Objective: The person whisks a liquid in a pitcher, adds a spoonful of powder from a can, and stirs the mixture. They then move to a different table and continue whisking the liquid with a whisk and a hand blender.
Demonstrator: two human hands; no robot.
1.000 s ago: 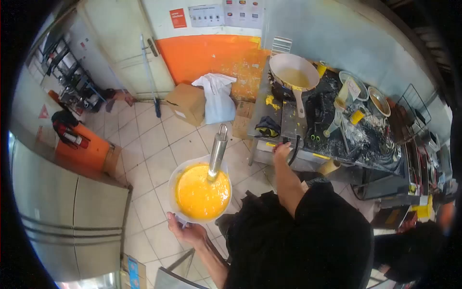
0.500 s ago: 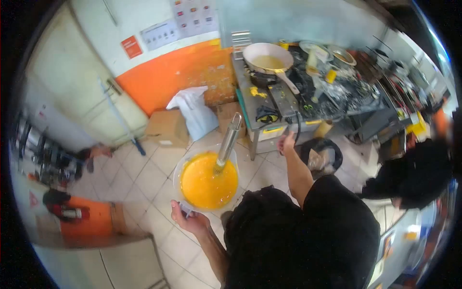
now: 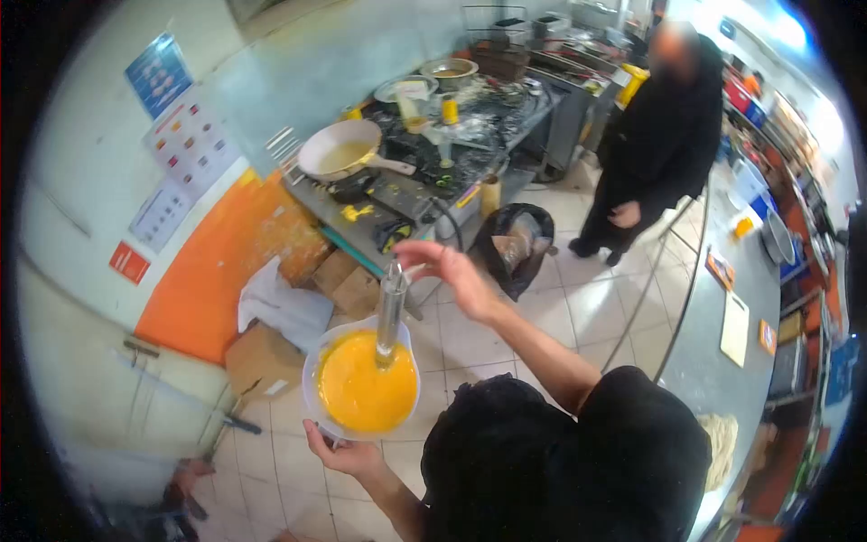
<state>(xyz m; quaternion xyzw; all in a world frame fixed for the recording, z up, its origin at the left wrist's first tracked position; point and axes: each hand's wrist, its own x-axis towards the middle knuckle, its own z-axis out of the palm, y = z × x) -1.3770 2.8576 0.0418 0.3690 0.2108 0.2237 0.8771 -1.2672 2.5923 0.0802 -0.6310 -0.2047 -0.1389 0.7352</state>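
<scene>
My left hand (image 3: pixel 350 455) grips the near edge of a translucent plastic mixing bowl (image 3: pixel 312 390), held up over the floor. Orange-yellow liquid (image 3: pixel 366 394), like beaten egg, fills much of it. A metal whisk (image 3: pixel 390 312) stands in the liquid, its handle pointing up past the far rim and its lower end sunk out of sight. At the top of that handle is my right hand (image 3: pixel 458 278), fingers stretched out and curved around near its hanging loop, not closed on it.
A pale frying pan (image 3: pixel 341 148) sits on the cluttered worktable (image 3: pixel 316 194) ahead. Beside it stands a black-lined bin (image 3: pixel 513 248). A person in black (image 3: pixel 664 126) stands to the right. A long steel counter (image 3: pixel 677 361) holds a cutting board (image 3: pixel 735 328) and dough (image 3: pixel 720 452).
My view has turned right, bringing the counter and the person into full sight. My right hand has left the worktable's front edge and come to the whisk handle. My left hand still holds the bowl.
</scene>
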